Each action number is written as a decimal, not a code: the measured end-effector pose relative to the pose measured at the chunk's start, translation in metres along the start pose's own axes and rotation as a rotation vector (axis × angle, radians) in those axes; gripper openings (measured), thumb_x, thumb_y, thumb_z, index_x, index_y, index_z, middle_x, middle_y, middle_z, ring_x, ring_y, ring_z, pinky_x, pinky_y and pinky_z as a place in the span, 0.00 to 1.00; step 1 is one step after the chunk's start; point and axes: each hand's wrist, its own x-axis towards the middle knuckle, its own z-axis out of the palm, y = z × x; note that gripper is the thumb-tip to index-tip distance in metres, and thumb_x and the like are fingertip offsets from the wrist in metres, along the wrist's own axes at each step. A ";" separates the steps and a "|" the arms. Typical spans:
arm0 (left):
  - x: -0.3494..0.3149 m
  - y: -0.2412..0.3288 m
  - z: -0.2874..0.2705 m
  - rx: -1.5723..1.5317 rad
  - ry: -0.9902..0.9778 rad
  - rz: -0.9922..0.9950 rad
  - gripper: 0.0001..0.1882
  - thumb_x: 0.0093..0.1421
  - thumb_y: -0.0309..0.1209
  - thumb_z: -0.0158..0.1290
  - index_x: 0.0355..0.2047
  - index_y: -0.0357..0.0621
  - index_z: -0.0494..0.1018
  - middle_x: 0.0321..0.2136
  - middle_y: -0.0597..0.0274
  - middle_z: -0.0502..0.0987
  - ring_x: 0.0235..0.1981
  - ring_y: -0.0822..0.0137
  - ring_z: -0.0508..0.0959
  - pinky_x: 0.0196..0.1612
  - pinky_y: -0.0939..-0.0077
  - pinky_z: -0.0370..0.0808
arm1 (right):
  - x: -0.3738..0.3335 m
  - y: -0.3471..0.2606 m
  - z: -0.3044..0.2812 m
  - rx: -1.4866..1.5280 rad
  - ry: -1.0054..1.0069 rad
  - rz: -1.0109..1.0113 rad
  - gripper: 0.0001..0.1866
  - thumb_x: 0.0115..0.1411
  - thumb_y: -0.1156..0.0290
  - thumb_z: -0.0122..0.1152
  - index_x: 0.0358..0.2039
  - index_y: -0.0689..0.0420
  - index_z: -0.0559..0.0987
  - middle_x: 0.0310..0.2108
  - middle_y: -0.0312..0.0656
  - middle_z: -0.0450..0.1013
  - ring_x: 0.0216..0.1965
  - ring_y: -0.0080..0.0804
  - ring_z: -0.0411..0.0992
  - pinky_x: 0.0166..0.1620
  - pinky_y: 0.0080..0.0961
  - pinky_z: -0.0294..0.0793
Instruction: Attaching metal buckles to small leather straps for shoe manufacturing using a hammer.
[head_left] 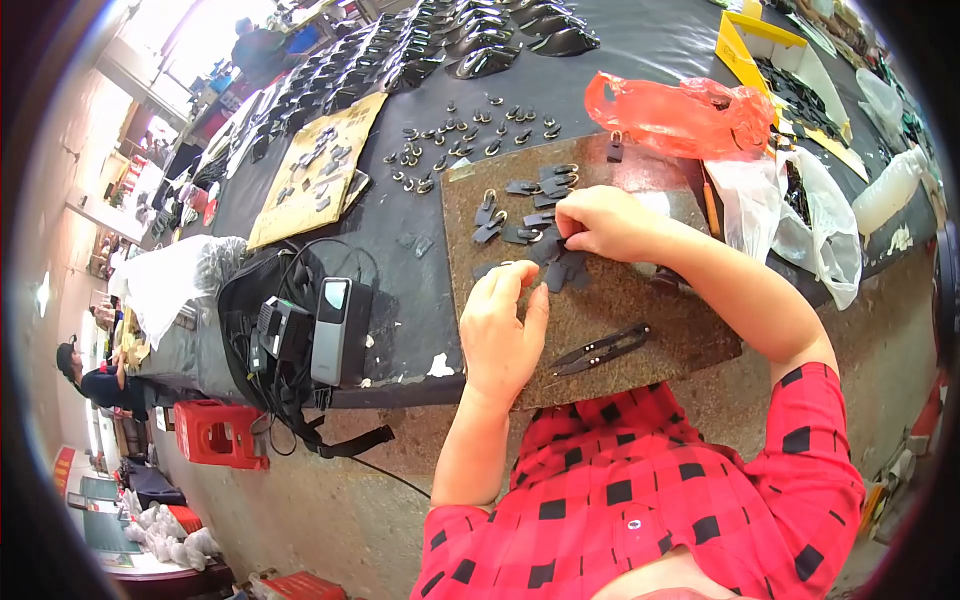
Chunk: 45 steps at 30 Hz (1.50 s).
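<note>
My right hand has its fingers pinched together over a pile of flat black tabs on a brown board. What the fingertips hold is hidden. My left hand is at the board's left side, thumb and forefinger apart, with a black piece partly showing beside its fingertips. Black tabs with metal rings lie in small groups on the far part of the board. Thread snips rest near the board's front edge.
Ringed tabs are scattered beyond the board. A red plastic bag and white bags stand to the right, near a yellow box. A power bank and black bag lie left. Glossy black pieces line the far table.
</note>
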 end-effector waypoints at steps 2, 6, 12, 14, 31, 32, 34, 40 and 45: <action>0.002 0.002 -0.001 -0.069 -0.046 -0.047 0.10 0.48 0.23 0.50 0.32 0.36 0.69 0.27 0.56 0.72 0.28 0.62 0.72 0.33 0.74 0.68 | -0.005 -0.001 -0.007 0.088 0.004 0.021 0.08 0.41 0.72 0.61 0.23 0.59 0.71 0.22 0.41 0.69 0.26 0.34 0.68 0.32 0.28 0.67; 0.007 0.000 0.002 0.041 -0.086 0.021 0.14 0.49 0.23 0.48 0.38 0.37 0.67 0.32 0.54 0.72 0.33 0.59 0.72 0.38 0.72 0.68 | -0.013 -0.006 -0.016 0.290 -0.037 0.129 0.07 0.44 0.73 0.59 0.26 0.59 0.74 0.23 0.40 0.72 0.26 0.26 0.69 0.32 0.22 0.67; 0.009 -0.007 0.025 -0.015 -0.282 0.017 0.22 0.51 0.20 0.42 0.49 0.36 0.57 0.41 0.48 0.69 0.44 0.53 0.69 0.47 0.66 0.64 | -0.018 0.003 -0.005 0.278 0.021 0.130 0.09 0.44 0.74 0.59 0.29 0.59 0.73 0.22 0.38 0.71 0.26 0.24 0.68 0.32 0.22 0.67; 0.010 -0.007 0.029 0.045 -0.300 0.044 0.23 0.49 0.20 0.43 0.48 0.34 0.58 0.39 0.49 0.70 0.42 0.53 0.69 0.46 0.66 0.65 | -0.022 0.003 -0.006 0.291 0.012 0.135 0.09 0.44 0.75 0.58 0.29 0.59 0.73 0.21 0.37 0.70 0.25 0.23 0.67 0.32 0.21 0.67; -0.003 0.023 0.015 -0.495 -0.204 0.150 0.17 0.51 0.26 0.51 0.42 0.38 0.67 0.41 0.56 0.66 0.38 0.66 0.68 0.44 0.75 0.64 | -0.088 -0.028 -0.006 1.524 0.000 0.259 0.10 0.49 0.79 0.56 0.33 0.59 0.69 0.26 0.33 0.68 0.27 0.19 0.68 0.33 0.14 0.68; -0.006 0.027 0.012 -0.609 -0.254 0.112 0.17 0.51 0.27 0.52 0.42 0.38 0.66 0.41 0.57 0.65 0.41 0.66 0.66 0.46 0.75 0.62 | -0.088 -0.032 -0.001 1.624 -0.044 0.235 0.12 0.49 0.78 0.56 0.35 0.59 0.67 0.25 0.33 0.68 0.27 0.19 0.68 0.33 0.14 0.68; -0.014 0.023 0.016 -0.703 -0.246 0.087 0.17 0.50 0.29 0.53 0.41 0.40 0.67 0.38 0.57 0.65 0.41 0.63 0.66 0.45 0.73 0.63 | -0.090 -0.038 0.004 1.679 -0.088 0.238 0.12 0.50 0.78 0.57 0.34 0.58 0.66 0.25 0.33 0.68 0.27 0.19 0.68 0.33 0.15 0.68; -0.024 0.013 0.019 -1.271 -0.311 -0.147 0.10 0.49 0.21 0.54 0.32 0.42 0.68 0.37 0.62 0.62 0.40 0.71 0.64 0.44 0.78 0.63 | -0.081 -0.039 0.008 1.584 -0.172 0.189 0.11 0.50 0.76 0.58 0.32 0.57 0.66 0.25 0.33 0.68 0.27 0.18 0.67 0.32 0.14 0.66; -0.031 0.017 0.018 -1.343 -0.114 -0.411 0.06 0.51 0.21 0.52 0.27 0.42 0.66 0.37 0.54 0.72 0.31 0.73 0.73 0.35 0.82 0.71 | -0.060 -0.019 -0.012 0.753 0.006 0.128 0.07 0.48 0.75 0.58 0.26 0.59 0.70 0.22 0.31 0.67 0.27 0.15 0.64 0.32 0.15 0.66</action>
